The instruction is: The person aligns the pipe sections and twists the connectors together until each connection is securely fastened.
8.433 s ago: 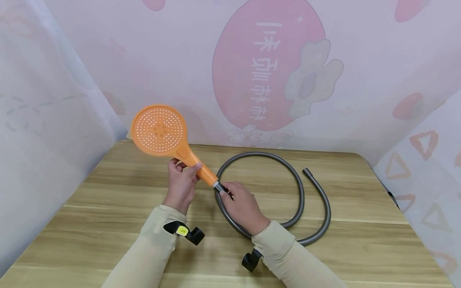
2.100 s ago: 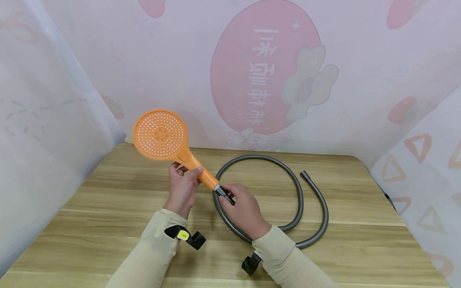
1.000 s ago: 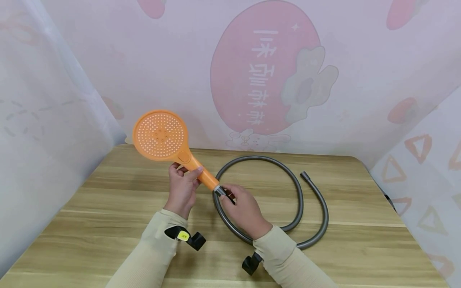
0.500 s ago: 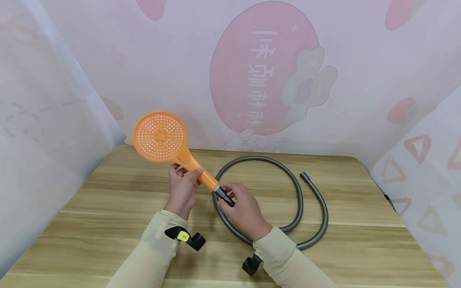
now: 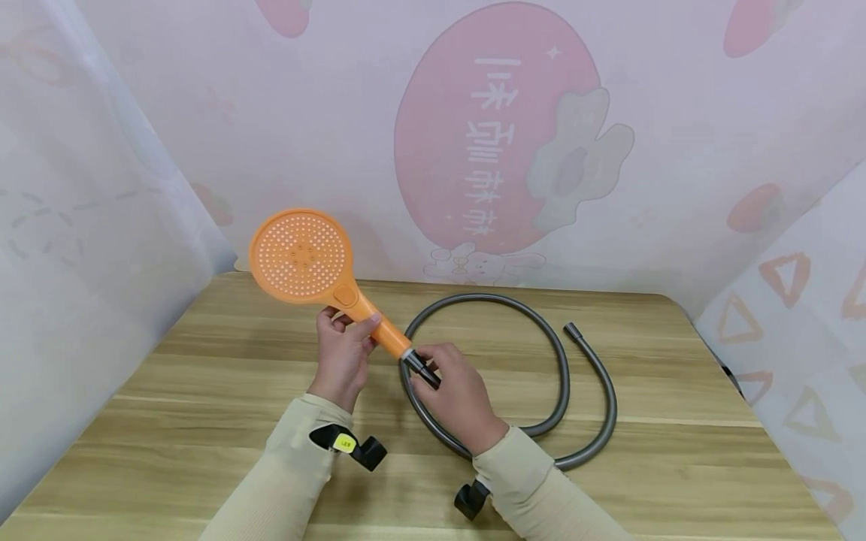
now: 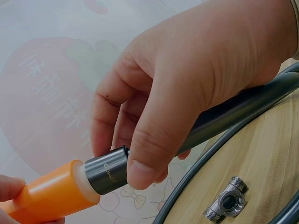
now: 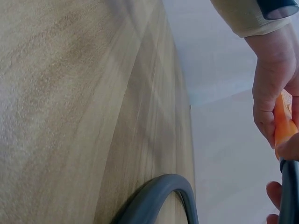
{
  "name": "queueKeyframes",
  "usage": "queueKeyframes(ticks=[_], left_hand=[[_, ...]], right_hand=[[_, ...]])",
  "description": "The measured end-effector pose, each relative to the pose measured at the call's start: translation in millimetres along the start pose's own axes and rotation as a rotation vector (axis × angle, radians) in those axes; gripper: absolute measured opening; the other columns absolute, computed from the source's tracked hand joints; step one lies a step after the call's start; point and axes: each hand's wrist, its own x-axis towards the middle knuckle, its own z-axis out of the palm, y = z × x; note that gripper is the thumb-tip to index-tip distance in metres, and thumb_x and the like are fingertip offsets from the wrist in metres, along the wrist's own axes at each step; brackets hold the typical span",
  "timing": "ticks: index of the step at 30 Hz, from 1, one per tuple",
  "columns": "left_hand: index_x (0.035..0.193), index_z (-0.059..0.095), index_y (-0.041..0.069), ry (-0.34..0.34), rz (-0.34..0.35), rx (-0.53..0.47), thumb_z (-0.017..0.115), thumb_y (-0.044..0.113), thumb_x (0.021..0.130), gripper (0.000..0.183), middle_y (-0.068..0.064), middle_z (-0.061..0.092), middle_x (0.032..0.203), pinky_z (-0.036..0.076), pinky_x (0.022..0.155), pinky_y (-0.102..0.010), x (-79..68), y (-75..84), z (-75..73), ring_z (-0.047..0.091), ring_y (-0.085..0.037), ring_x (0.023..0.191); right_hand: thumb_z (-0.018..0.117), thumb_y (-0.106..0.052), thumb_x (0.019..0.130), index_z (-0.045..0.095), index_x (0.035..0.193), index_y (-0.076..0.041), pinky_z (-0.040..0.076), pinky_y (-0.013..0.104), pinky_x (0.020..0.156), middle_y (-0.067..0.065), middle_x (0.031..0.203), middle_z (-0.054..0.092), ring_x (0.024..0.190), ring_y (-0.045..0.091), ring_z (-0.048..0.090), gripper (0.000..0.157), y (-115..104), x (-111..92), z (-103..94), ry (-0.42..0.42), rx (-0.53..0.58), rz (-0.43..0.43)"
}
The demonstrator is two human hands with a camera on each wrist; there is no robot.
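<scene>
In the head view my left hand (image 5: 341, 357) grips the handle of an orange shower head (image 5: 301, 255), its perforated face toward me. My right hand (image 5: 460, 391) pinches the dark connector at one end of a grey shower hose (image 5: 567, 368), right at the handle's tip. Up close in the left wrist view, the connector nut (image 6: 106, 170) sits against a pale ring on the orange handle (image 6: 56, 191), thumb and fingers on either side. The right wrist view catches the left hand (image 7: 275, 79) on the handle beyond the hose.
The hose loops over the wooden table (image 5: 676, 481), its free end (image 5: 573, 330) lying at the right. A metal tee fitting (image 6: 226, 203) lies on the tabletop in the left wrist view. A printed cloth backdrop (image 5: 325, 113) stands behind the table.
My right thumb and fingers have shifted back and forth around the connector, showing more of it at times. The left hand and shower head hold nearly still; the head view has tilted slightly.
</scene>
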Motion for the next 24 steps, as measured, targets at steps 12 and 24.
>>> queueKeyframes(ticks=[12, 24], left_hand=[[0.136, 0.018, 0.013, 0.002, -0.007, -0.009, 0.057, -0.011, 0.089, 0.065, -0.003, 0.034, 0.111, 0.052, 0.08, -0.03, 0.2, -0.6, 0.6, 0.053, -0.023, 0.103], [0.136, 0.018, 0.013, 0.005, 0.001, -0.012, 0.056, -0.012, 0.089, 0.066, -0.003, 0.035, 0.111, 0.052, 0.08, -0.03, 0.1, -0.9, 0.3, 0.055, -0.024, 0.104]], right_hand=[[0.072, -0.015, 0.086, 0.064, 0.112, -0.012, 0.045, 0.021, 0.061, 0.0, 0.101, 0.061, 0.084, 0.013, 0.058, 0.027, -1.3, 0.4, 0.7, 0.023, -0.015, 0.021], [0.07, -0.016, 0.088, 0.065, 0.112, -0.013, 0.045, 0.021, 0.061, -0.001, 0.098, 0.061, 0.082, 0.011, 0.057, 0.025, -1.2, 0.7, 0.7, 0.013, 0.029, 0.052]])
